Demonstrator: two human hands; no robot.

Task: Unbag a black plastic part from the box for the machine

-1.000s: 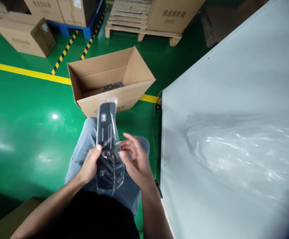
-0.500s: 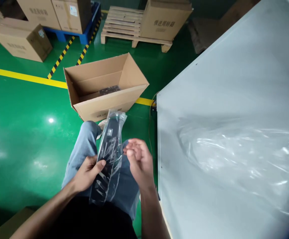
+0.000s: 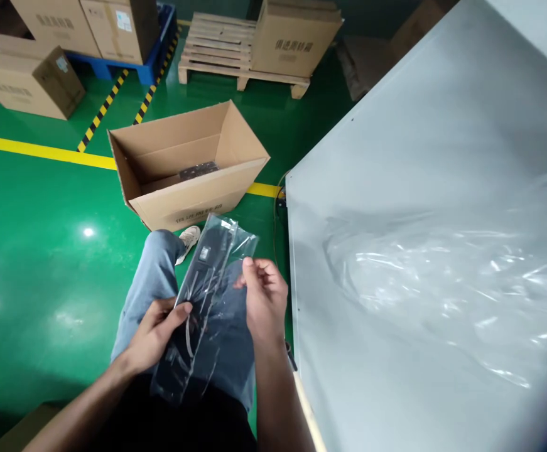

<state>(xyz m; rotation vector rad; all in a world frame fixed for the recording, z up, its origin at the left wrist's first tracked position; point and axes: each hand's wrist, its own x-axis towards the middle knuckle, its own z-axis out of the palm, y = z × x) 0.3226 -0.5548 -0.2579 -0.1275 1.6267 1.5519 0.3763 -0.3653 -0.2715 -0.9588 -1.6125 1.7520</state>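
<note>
Lower end of the bagged black device (image 3: pixel 193 314) hidden behind the left hand (image 3: pixel 153 333), dark item (image 3: pixel 198 169) in the open carton (image 3: pixel 186 166) at 11 o'clock too small to tell, worktop (image 3: pixel 419 157) cut off at 3 o'clock, carton print illegible.

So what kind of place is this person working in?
Probably a warehouse or factory packing area: a green painted floor with yellow lane lines, stacked cartons on a wooden pallet, and an open cardboard box.
</note>
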